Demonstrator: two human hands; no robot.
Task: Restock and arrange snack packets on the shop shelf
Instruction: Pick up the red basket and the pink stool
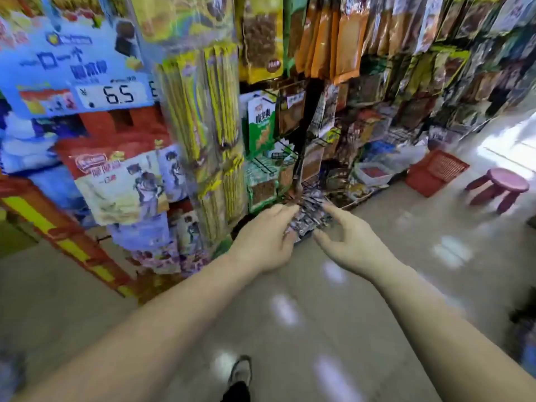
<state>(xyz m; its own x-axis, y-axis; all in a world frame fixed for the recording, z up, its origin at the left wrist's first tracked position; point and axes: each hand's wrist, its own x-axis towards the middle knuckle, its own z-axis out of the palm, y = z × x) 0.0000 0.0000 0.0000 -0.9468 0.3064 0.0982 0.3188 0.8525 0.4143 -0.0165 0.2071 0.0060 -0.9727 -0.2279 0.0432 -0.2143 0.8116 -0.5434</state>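
A bunch of small dark, silvery snack packets [310, 213] hangs low in front of the snack rack [301, 134]. My left hand [266, 239] grips the bunch from the left, fingers curled around its lower edge. My right hand [348, 242] touches its right side with the forefinger and thumb spread. The picture is blurred by motion, so the print on the packets cannot be read. Above them, hooks carry yellow stick packets [214, 111], green packets [261, 126] and brown packets [290, 111].
A stack of red and blue cartons [95, 158] with a 6.5 price sign [116, 94] stands at the left. A red basket [435, 172] and a pink stool [501, 187] sit on the floor at the right. My shoe [240, 372] shows below.
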